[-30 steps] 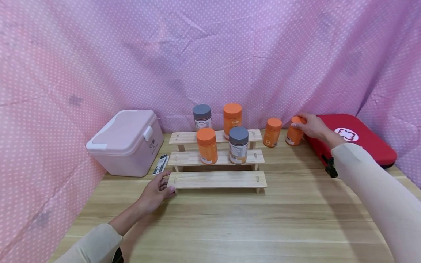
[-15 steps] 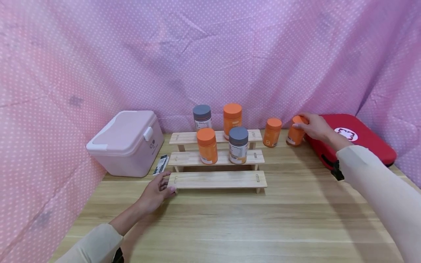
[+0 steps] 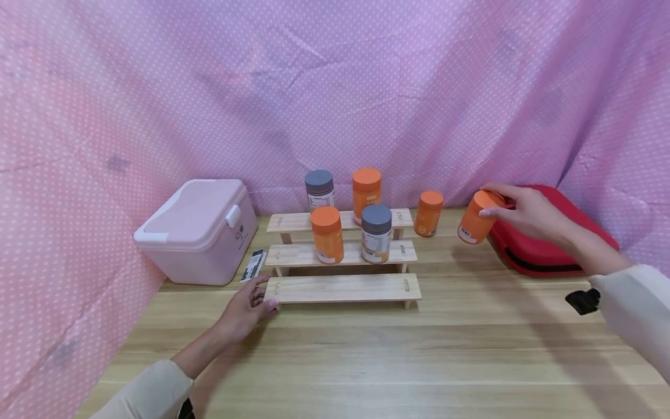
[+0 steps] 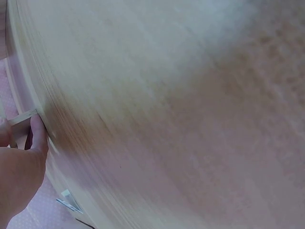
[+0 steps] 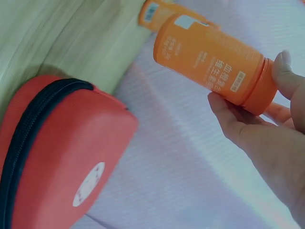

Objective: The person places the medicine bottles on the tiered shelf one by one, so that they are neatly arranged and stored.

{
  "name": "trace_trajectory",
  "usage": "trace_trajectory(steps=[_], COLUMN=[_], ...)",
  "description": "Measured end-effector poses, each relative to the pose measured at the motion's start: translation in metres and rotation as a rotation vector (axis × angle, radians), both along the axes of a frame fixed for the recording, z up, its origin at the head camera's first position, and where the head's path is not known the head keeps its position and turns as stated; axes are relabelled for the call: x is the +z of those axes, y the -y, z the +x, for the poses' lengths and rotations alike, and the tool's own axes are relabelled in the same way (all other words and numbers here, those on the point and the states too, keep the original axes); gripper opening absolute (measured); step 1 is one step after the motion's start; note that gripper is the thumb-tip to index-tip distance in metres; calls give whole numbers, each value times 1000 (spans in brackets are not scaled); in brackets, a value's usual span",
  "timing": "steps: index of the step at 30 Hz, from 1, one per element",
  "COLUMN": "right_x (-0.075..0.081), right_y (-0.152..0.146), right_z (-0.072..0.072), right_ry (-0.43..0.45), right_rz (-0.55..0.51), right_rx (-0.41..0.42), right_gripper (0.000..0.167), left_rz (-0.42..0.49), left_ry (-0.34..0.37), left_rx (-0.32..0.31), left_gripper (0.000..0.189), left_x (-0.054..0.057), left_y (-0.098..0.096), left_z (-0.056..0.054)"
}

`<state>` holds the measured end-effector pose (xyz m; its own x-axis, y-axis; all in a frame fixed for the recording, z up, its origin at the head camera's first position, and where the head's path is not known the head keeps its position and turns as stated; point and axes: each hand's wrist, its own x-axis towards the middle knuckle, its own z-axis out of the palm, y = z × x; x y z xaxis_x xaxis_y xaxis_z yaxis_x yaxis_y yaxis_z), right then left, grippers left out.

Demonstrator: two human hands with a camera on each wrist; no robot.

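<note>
My right hand (image 3: 534, 214) holds an orange supplement bottle (image 3: 473, 221) round its lid, thumb on one side and fingers on the other. The bottle leans, its base toward the lower left, raised off the table. White print shows along its side in the right wrist view. My left hand (image 3: 243, 308) pinches the left end of the lowest step of a wooden stepped display rack (image 3: 340, 289). On the middle step stand an orange bottle (image 3: 327, 235) and a grey-lidded bottle (image 3: 376, 235). Another grey-lidded bottle (image 3: 320, 189) and a taller orange bottle (image 3: 366, 192) are on the top step.
One more orange bottle (image 3: 428, 214) stands on the table right of the rack. A red zippered case (image 3: 549, 256) lies beneath the right forearm. To the left sit a pale pink lidded box (image 3: 199, 233) and a small printed packet (image 3: 253, 265). Pink dotted cloth (image 3: 335, 87) hangs behind.
My right hand has raised the orange bottle from the table, tilting it and drawing it slightly right and nearer. The left hand stays at the rack's end.
</note>
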<state>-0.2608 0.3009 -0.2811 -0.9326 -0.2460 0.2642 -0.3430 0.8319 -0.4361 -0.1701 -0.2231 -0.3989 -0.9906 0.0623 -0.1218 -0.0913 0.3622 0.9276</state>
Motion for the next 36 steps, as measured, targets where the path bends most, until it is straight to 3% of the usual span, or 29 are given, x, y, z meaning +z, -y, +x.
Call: trace_trajectory(steps=[10, 16, 24, 32, 36], right_x=[4, 9, 21, 26, 26], right_y=[12, 23, 49, 88, 116], right_z=[38, 58, 72, 79, 82], right_ry=[-103, -115, -111, -119, -70], right_rz=[-11, -45, -82, -68, -75], right_rx=[120, 210, 318, 505, 561], right_gripper=[55, 56, 56, 56, 55], left_rz=[-13, -32, -9, -1, -5], left_ry=[-6, 8, 8, 12, 14], left_rx=[-5, 6, 3, -4, 0], left_gripper=[60, 60, 59, 59, 59], left_x=[-1, -1, -1, 1, 2], left_y=[-1, -2, 0, 0, 0], left_z=[-1, -1, -1, 0, 0])
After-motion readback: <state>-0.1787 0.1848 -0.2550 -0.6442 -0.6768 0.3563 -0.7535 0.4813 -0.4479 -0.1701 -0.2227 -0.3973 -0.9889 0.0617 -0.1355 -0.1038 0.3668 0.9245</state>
